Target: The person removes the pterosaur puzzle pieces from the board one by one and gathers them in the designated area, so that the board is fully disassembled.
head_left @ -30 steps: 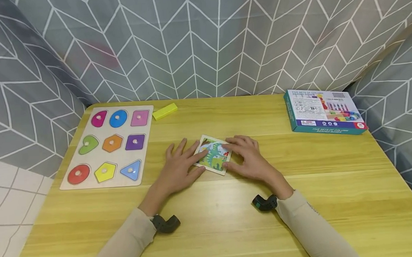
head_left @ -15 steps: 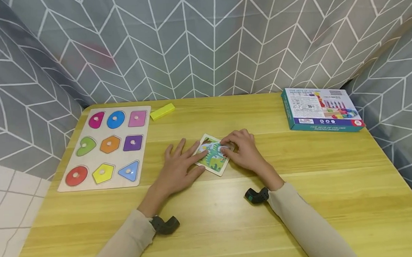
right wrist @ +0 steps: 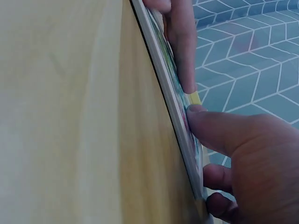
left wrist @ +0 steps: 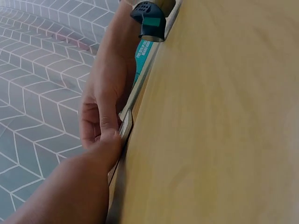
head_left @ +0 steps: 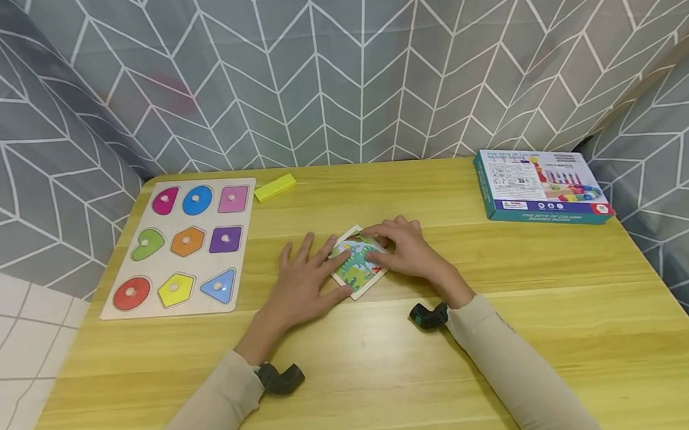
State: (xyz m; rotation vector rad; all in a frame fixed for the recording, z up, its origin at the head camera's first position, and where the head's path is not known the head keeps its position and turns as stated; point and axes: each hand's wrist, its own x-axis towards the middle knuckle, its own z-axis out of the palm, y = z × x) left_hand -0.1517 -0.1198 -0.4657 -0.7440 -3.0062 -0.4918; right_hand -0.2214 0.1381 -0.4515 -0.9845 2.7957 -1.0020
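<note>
A small framed picture puzzle (head_left: pixel 355 266) with a green dinosaur scene lies flat, turned cornerwise, between both hands in the head view. My left hand (head_left: pixel 301 282) is spread over its left side, index fingertip on the picture and thumb at the near corner. My right hand (head_left: pixel 410 247) holds the right side: its thumb is on the picture, its index finger reaches across the far corner, and the other fingers curl beside the edge. Seen edge-on in the right wrist view, the puzzle (right wrist: pixel 173 98) has the right thumb (right wrist: pixel 215 126) on its face.
On the left lies a wooden shape board (head_left: pixel 165 260) with colourful knobbed pieces. A yellow block (head_left: pixel 275 188) is beside its far corner. A teal-edged toy box (head_left: pixel 544 185) sits at the back right of the wooden table (head_left: pixel 359 383), before a grey patterned curtain (head_left: pixel 337 72).
The puzzle has turned clockwise, its far corner shifting right and near corner left. My right index finger has moved from the right edge to the far corner. The left hand has barely moved.
</note>
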